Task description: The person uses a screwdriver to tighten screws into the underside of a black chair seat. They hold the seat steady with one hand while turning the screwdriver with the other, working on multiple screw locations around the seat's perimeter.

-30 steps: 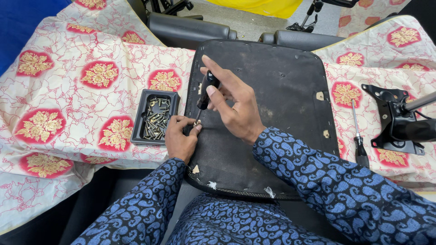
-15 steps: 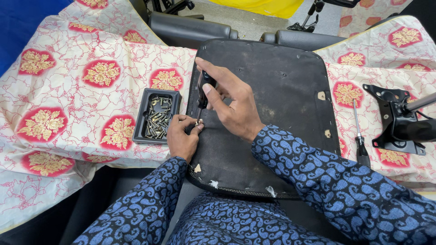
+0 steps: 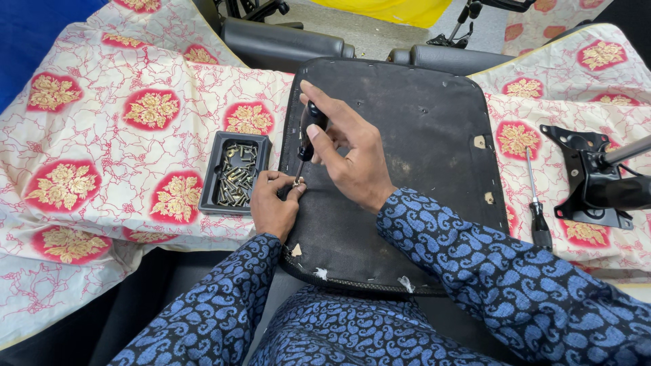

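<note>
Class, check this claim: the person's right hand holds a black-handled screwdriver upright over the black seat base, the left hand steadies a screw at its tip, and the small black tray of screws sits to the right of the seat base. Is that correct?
Not quite. In the head view the small black tray of screws sits left of the black seat base, not right. The rest holds: the right hand holds the black-handled screwdriver upright and the left hand steadies the screw at its tip.

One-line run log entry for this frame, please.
right hand: shut on screwdriver | left hand: pinching screw at tip | on seat base | screw tray beside
</note>
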